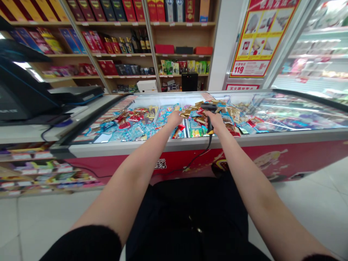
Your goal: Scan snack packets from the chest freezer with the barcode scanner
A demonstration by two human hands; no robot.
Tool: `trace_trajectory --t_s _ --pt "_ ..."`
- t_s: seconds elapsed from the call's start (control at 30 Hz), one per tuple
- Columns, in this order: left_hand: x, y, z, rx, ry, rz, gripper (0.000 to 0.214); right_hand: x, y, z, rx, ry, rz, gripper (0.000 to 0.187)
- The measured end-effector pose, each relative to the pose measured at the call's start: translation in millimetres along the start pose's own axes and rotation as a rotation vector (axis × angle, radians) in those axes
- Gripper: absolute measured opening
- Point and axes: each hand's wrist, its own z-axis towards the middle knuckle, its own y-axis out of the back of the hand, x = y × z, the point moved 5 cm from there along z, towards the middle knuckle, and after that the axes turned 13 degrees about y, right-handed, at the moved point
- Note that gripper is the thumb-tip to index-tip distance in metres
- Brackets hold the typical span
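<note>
the right grip (216,121) is closed around the handle of a black corded barcode scanner (209,108), its fingers wrapped firmly, with the scanner's head standing just above the grip and angled forward over a heap of packets. the handle is shaped for a fist, which likely explains the hold. a black cord (202,152) drops from just below the grip and runs down over the front of a chest freezer (272,136), with enough slack to let the arm stretch across the freezer's top. the left grip (174,119) is near the right one, on its left, reaching over the freezer with the fingers angled down towards foil snack packets (195,112). it may be resting on a packet or pinching one, but the view is too poor to say how far open it is. blue packets (133,130) lie in a pile further left of both grips, and gold and red ones crowd around and beyond them, apparently grouped by kind for display. well left of the grips, a till (19,90) stands on a pale surface (27,132), and wooden shelves (179,36) of boxed goods rise beyond the freezer.
</note>
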Motion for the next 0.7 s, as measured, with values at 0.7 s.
trace_trajectory --t_s 0.7 --pt "47 92.7 9 -0.379 -0.078 0.345 0.058 -19 -96 -33 0.207 -0.053 -0.079 0.028"
